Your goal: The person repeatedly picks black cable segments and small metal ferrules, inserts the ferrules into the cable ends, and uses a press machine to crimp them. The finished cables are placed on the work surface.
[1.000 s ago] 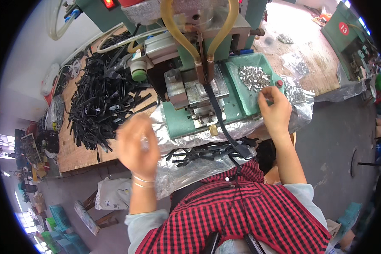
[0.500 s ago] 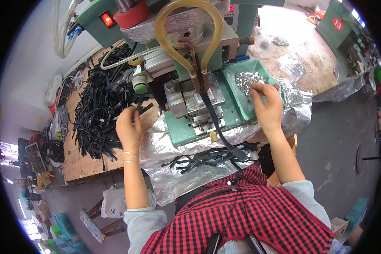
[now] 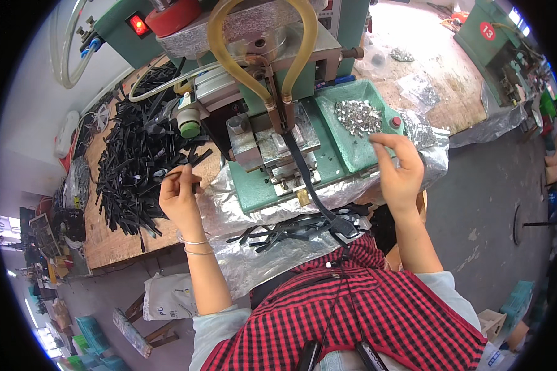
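My left hand (image 3: 182, 199) is closed at the edge of a heap of black strips (image 3: 130, 170), with a short black strip (image 3: 174, 174) pinched at its fingertips. My right hand (image 3: 401, 173) has thumb and forefinger pinched together over the near right edge of a green tray (image 3: 353, 154). Whatever those fingers hold is too small to make out. Small silvery metal pieces (image 3: 358, 117) lie piled in the tray. Between my hands, a long black strap (image 3: 308, 176) runs from the press head (image 3: 281, 117) of a green machine down toward my lap.
More black strips (image 3: 284, 232) lie on silvery plastic sheeting (image 3: 229, 263) before me. A round green button (image 3: 190, 128) sits left of the press, and a red button (image 3: 395, 122) beside the tray. Plastic bags (image 3: 419, 91) of small parts rest on the bench at right.
My right hand has drawn back from the metal pieces toward the tray's near edge. My left hand has turned and now shows a strip at its fingertips. The whole view has shifted slightly.
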`<state>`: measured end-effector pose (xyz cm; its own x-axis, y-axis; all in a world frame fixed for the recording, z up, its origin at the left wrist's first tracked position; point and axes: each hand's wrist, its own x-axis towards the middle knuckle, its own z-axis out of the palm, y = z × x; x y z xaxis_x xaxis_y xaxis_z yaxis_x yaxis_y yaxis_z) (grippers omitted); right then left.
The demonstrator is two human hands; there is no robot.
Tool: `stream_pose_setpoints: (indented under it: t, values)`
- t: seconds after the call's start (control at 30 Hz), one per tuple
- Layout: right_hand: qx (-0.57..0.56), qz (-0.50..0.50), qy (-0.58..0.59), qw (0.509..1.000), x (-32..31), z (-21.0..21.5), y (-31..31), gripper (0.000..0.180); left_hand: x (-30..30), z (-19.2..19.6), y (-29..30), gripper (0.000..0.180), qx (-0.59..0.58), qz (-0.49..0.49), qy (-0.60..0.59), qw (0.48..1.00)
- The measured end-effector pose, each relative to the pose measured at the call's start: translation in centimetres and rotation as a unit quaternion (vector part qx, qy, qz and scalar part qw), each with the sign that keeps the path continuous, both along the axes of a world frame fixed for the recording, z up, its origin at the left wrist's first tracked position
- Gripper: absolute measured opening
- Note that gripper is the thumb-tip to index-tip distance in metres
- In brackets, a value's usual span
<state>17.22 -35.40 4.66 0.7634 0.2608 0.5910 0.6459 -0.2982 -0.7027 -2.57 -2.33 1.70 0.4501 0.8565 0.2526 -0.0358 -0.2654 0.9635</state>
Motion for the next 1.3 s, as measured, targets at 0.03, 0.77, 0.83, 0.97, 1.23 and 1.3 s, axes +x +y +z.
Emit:
stream_pose_setpoints:
  t: [0.03, 0.77, 0.83, 0.97, 1.23, 1.3]
  values:
    - [0.017, 0.037, -0.007, 0.999, -0.3, 1.2, 1.1, 0.014, 0.0, 0.5, -0.2, 0.018, 0.005, 0.009, 0.003, 1.000]
    - [0.135, 0.347, 0.249, 0.894, -3.8, 8.5, 7.4, 0.069, 3.2, 9.8, -11.2, 0.026, 0.590, -0.160, -0.044, 0.790]
    - [0.163, 0.323, 0.271, 0.892, -1.2, 7.0, 7.2, 0.062, 5.4, 9.0, -11.6, 0.024, 0.626, -0.188, -0.073, 0.753]
    - [0.121, 0.070, 0.196, 0.971, 5.0, 2.0, 4.0, 0.053, 6.7, 7.6, -11.2, 0.023, 0.639, -0.179, -0.089, 0.743]
    - [-0.112, -0.002, 0.107, 0.988, 4.1, -3.1, 0.1, 0.014, 6.9, 7.1, -11.0, 0.025, 0.627, -0.172, -0.097, 0.753]
    - [-0.167, -0.022, 0.038, 0.985, 3.0, -2.9, 0.8, 0.014, 6.4, 7.0, -11.3, 0.033, 0.591, -0.183, -0.088, 0.781]
